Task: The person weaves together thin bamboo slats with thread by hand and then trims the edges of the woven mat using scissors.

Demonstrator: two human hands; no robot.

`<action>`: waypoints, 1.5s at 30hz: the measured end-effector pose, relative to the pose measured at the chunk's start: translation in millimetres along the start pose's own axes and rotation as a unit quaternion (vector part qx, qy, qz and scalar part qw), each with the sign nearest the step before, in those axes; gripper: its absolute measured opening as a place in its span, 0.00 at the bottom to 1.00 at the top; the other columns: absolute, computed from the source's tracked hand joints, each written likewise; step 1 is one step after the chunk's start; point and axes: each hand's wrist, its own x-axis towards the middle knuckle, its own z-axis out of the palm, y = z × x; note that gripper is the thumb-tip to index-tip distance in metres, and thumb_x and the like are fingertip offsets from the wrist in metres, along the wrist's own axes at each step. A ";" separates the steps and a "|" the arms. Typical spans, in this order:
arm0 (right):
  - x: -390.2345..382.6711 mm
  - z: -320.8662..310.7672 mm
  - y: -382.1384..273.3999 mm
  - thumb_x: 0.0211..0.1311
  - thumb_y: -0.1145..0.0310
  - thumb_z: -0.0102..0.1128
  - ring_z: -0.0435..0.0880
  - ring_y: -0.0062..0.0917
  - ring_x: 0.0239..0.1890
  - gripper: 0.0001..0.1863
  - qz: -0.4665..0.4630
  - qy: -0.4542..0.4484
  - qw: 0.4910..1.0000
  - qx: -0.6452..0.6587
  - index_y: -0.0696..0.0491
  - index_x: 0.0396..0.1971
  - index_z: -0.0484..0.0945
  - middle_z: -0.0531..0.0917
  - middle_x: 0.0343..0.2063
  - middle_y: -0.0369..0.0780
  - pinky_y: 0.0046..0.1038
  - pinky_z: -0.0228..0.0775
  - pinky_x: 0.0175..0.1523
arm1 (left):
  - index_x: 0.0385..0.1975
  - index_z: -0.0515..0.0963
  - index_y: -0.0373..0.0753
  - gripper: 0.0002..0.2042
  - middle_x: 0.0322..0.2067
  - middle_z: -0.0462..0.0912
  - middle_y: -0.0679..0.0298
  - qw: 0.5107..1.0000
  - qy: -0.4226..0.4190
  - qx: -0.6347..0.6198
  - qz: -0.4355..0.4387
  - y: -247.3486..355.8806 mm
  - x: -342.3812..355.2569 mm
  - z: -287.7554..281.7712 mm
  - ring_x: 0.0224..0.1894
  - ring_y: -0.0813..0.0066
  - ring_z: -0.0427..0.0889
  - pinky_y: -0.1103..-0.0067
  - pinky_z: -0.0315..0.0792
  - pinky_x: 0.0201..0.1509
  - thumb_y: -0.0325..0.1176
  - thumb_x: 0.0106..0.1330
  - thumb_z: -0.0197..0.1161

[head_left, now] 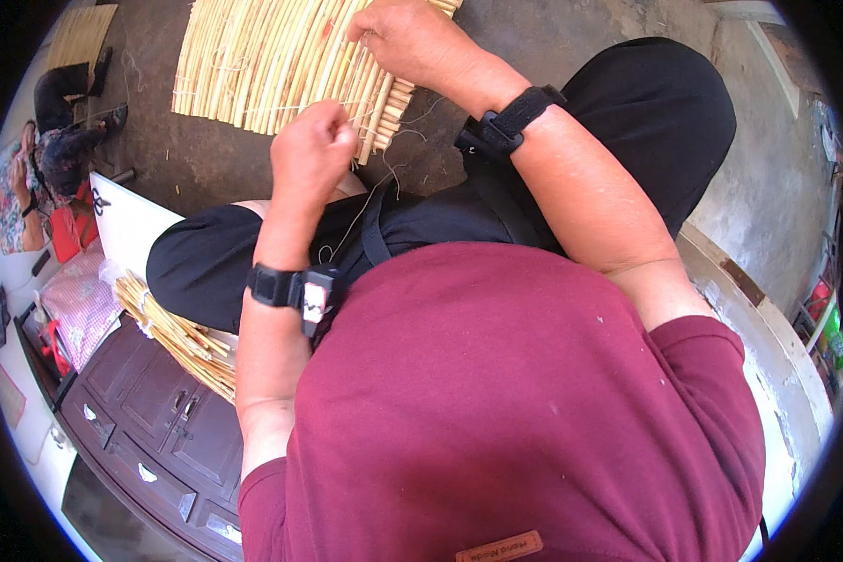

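A mat of pale yellow reed stalks, laid side by side and tied across with thin white string, lies on the floor in front of me. My left hand is closed in a fist at the mat's near edge; whatever its fingers hold is hidden. Over the mat's right part, my right hand is also closed, fingers curled down, and I cannot see what is in them. Loose string trails from the mat's near right corner toward my lap. Stalk ends jut unevenly there.
A bundle of loose stalks lies by my left knee, above a dark brown cabinet. Black scissors rest on a white board. Another person sits at far left near a second mat. A pale wall stands right.
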 end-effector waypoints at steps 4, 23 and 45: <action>-0.1 -8.7 -0.1 0.51 0.76 0.49 0.80 0.44 0.35 0.10 0.021 0.025 0.998 0.054 0.58 0.27 0.81 0.81 0.26 0.50 0.40 0.72 0.43 | 0.27 0.77 0.35 0.01 0.21 0.77 0.69 0.942 0.037 -0.302 -0.138 -29.7 -23.7 9.3 0.24 0.84 0.73 0.85 0.70 0.31 0.24 0.58 0.59; -18.3 0.8 -16.4 0.59 0.74 0.50 0.82 0.35 0.40 0.11 0.062 -0.146 0.986 0.049 0.50 0.37 0.81 0.83 0.34 0.43 0.32 0.73 0.46 | 0.30 0.73 0.38 0.05 0.21 0.71 0.70 0.767 -0.154 -0.587 -0.208 3.4 -15.0 -31.2 0.18 0.86 0.64 0.88 0.56 0.20 0.32 0.65 0.58; -17.8 8.4 -4.4 0.60 0.73 0.53 0.81 0.32 0.38 0.08 0.051 -0.132 0.986 0.088 0.53 0.38 0.80 0.83 0.34 0.41 0.28 0.72 0.45 | 0.40 0.71 0.34 0.09 0.22 0.70 0.65 0.510 0.506 -0.440 -0.539 -244.5 -397.0 -260.8 0.18 0.77 0.68 0.82 0.66 0.21 0.34 0.68 0.54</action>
